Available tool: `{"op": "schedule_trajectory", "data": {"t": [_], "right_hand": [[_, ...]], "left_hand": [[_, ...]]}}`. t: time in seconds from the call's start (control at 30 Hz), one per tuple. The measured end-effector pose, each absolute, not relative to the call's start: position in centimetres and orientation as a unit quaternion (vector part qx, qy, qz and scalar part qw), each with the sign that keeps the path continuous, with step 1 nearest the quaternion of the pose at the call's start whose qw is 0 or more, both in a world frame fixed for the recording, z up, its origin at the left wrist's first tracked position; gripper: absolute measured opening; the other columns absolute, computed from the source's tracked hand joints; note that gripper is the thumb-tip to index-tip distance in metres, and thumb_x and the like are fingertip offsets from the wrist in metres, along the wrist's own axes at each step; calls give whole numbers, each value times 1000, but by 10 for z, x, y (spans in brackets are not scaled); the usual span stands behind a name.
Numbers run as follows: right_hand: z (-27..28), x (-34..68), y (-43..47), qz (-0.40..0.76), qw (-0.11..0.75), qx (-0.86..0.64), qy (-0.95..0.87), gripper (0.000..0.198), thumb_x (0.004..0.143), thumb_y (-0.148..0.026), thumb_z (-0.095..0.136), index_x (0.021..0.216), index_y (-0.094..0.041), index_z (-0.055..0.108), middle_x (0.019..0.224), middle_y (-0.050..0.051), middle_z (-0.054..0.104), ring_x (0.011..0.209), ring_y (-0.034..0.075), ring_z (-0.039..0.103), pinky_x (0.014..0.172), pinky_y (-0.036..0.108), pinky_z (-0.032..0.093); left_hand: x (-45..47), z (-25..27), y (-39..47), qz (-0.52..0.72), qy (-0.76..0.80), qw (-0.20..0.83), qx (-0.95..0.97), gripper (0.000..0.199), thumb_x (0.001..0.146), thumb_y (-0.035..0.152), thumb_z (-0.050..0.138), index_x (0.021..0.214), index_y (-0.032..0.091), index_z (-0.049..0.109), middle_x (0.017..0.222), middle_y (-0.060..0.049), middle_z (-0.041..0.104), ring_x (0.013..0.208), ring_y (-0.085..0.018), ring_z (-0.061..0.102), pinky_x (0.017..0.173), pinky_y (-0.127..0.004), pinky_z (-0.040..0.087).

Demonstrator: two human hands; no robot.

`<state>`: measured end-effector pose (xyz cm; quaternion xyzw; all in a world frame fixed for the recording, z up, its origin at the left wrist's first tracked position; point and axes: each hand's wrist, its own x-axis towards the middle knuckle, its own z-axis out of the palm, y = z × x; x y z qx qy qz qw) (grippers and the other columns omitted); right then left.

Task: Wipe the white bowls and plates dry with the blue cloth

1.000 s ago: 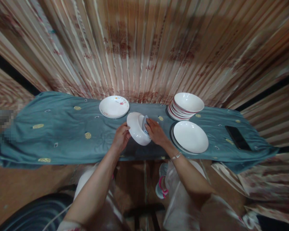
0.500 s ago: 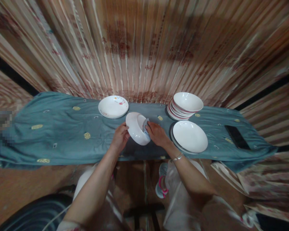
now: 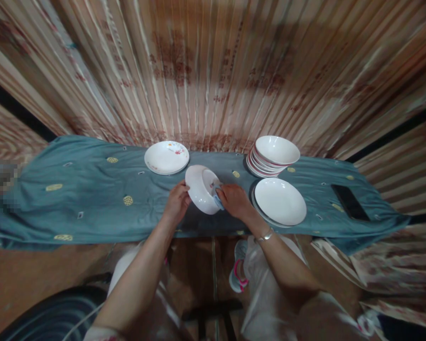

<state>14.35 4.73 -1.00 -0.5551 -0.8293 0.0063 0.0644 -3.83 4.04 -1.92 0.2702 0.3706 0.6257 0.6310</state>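
A white plate (image 3: 199,188) is held tilted above the middle of the table, its underside turned towards me. My left hand (image 3: 178,201) is closed on its left rim. Pressed against the plate's right side is a light blue cloth (image 3: 218,198), bunched in the closed fingers of my right hand (image 3: 234,200). Part of the cloth is hidden by those fingers. To the left behind the plate lies a small pile of floral plates (image 3: 166,158). Right of my right hand sits a stack of plain white plates (image 3: 280,202).
A stack of bowls (image 3: 277,150) with red-edged sides stands at the back right. Farther right lies a black phone (image 3: 350,202). A green patterned cloth (image 3: 92,203) covers the long narrow table, with a pleated curtain (image 3: 206,76) behind it.
My right hand and the cloth have moved slightly right and down across the plate, uncovering a small mark on its underside. My left hand keeps its hold, nearly still.
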Motion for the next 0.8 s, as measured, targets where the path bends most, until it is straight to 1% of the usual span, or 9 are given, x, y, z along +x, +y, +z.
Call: {"op": "schedule_trajectory", "data": {"t": [0.13, 0.27, 0.37, 0.53, 0.8], "right_hand": [[-7, 142, 44, -4, 59, -557, -828, 38, 98, -30, 34, 88, -13, 66, 88, 17, 71, 86, 29, 66, 80, 41, 49], [-3, 141, 40, 6, 73, -550, -832, 39, 98, -32, 35, 83, -14, 66, 84, 18, 71, 82, 28, 66, 77, 40, 49], [2, 140, 37, 10, 69, -549, -833, 39, 98, -33, 35, 83, -15, 66, 83, 16, 71, 81, 27, 67, 74, 37, 48], [10, 139, 33, 13, 58, -548, -834, 37, 98, -33, 37, 83, -15, 65, 85, 14, 71, 83, 23, 66, 75, 32, 45], [13, 137, 30, 0, 96, -521, -848, 34, 98, -31, 38, 80, -16, 64, 80, 8, 70, 78, 18, 64, 72, 27, 38]], "left_hand": [[-39, -22, 41, 627, 369, 630, 270, 19, 55, 18, 63, 73, 17, 65, 66, 2, 65, 59, -11, 56, 56, -22, 44], [-40, -24, 42, 627, 370, 633, 264, 22, 55, 18, 63, 76, 16, 66, 68, 2, 65, 60, -12, 56, 58, -23, 44], [-40, -25, 42, 629, 369, 634, 259, 23, 54, 18, 64, 77, 16, 67, 68, 2, 65, 58, -11, 55, 57, -22, 44], [-39, -25, 42, 631, 362, 635, 261, 24, 53, 18, 64, 77, 15, 68, 68, 2, 66, 59, -10, 55, 57, -21, 45], [-38, -24, 42, 634, 361, 634, 257, 24, 53, 18, 64, 77, 14, 67, 67, 3, 65, 57, -9, 56, 55, -19, 44]]}}
